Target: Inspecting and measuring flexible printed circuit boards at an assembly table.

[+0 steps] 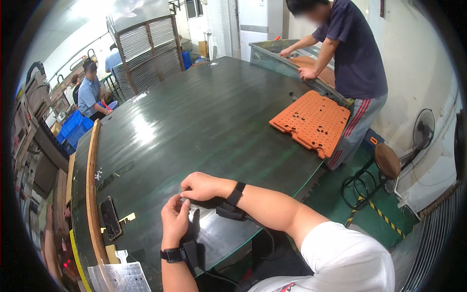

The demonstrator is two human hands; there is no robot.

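My left hand (175, 215) and my right hand (203, 186) meet just above the near part of a dark green tabletop (194, 117). Their fingertips come together in a pinch. Whatever lies between them, if anything, is too small or too hidden to name. Both wrists wear black straps with small dark boxes, and a cable hangs by the table edge. To the left of my hands a phone (111, 218) lies on the table, with a yellow strip (127, 218) beside it.
A wooden bar (92, 185) runs along the left edge. White sheets (121, 277) lie at the lower left. An orange perforated board (316, 121) with small black pieces rests at the right. Behind it a person leans over a clear bin (267, 56). A stool (387, 160) stands right.
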